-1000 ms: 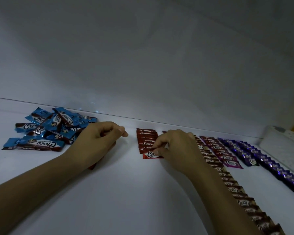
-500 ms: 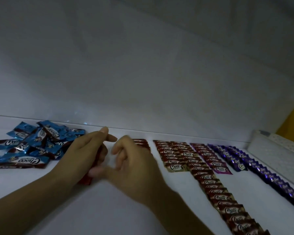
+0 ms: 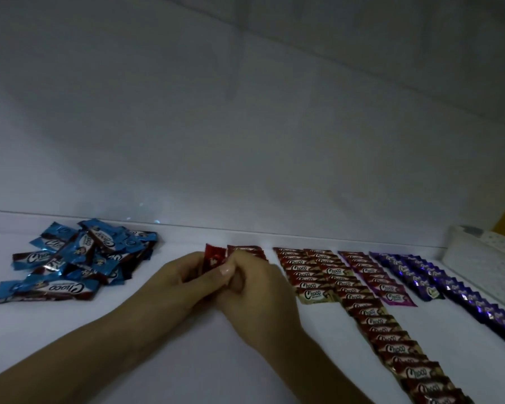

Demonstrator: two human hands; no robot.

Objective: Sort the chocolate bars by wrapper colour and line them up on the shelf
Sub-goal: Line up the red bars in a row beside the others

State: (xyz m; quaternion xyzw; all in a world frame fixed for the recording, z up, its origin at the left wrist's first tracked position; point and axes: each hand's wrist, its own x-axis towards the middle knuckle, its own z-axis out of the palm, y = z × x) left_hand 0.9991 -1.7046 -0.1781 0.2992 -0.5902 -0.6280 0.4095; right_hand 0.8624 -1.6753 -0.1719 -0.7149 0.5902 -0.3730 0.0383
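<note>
Pale wall (image 3: 245,126) filling the upper half, with a dim white shelf (image 3: 146,363) below. On the shelf's right part, a long brown row (image 3: 391,339) of overlapped bars running from near the wall toward the viewer. Right of it, two purple rows (image 3: 461,290), the outer long and the inner short. At far left, well apart from every row, a blue pile (image 3: 79,263), loose and unsorted. At the right edge, a white perforated tray (image 3: 484,258) just beside the purple rows. Mid-shelf, left hand (image 3: 178,284) and right hand (image 3: 257,293) meeting, fingers of both curled inward. Between brown and purple, a short magenta row (image 3: 376,278). Touching the brown row's left side, a short row (image 3: 306,275) of similar brown wrappers. Just behind the right hand, a red row (image 3: 245,249), mostly hidden by the knuckles. Smallest, one red bar (image 3: 213,259), gripped between both hands and standing nearly upright, top end clear of the fingers, just left of the red row.
</note>
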